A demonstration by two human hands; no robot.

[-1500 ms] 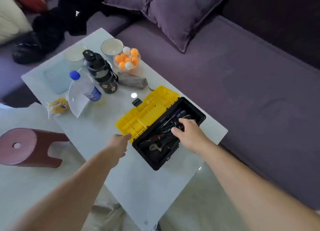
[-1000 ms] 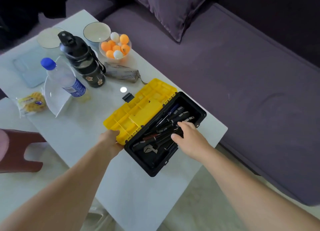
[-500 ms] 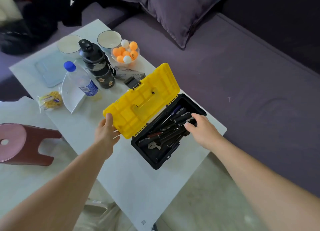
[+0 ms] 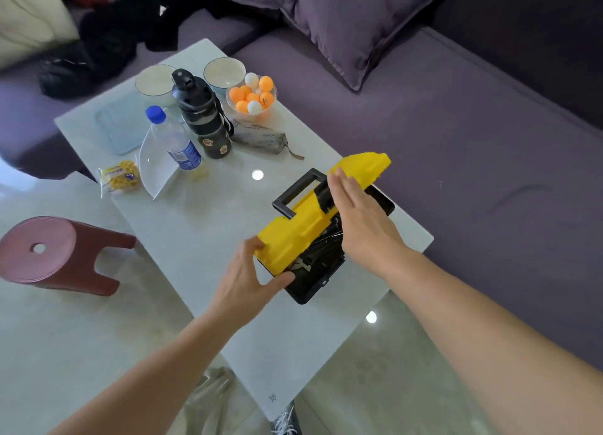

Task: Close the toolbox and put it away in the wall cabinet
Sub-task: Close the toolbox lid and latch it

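The toolbox has a black base (image 4: 313,286) and a yellow lid (image 4: 303,225), and it rests near the right edge of the white table (image 4: 202,225). The lid is tilted over the base, partly down, with a gap through which dark tools (image 4: 321,250) show. A black handle (image 4: 298,190) sticks out from the lid's top. My left hand (image 4: 251,274) grips the lid's near corner, thumb on the base. My right hand (image 4: 359,219) lies flat, fingers extended, against the lid's upper side. No wall cabinet is in view.
On the table's far half stand a black flask (image 4: 204,118), a water bottle (image 4: 173,141), two bowls (image 4: 224,72), a bowl of ping-pong balls (image 4: 252,96), a grey pouch (image 4: 261,137) and a snack packet (image 4: 119,175). A purple sofa (image 4: 456,141) runs along the right. A red stool (image 4: 55,252) stands left.
The yellow lid has swung from lying flat open on the table, up and over the black base. My right hand left the tools inside and now presses on the lid.
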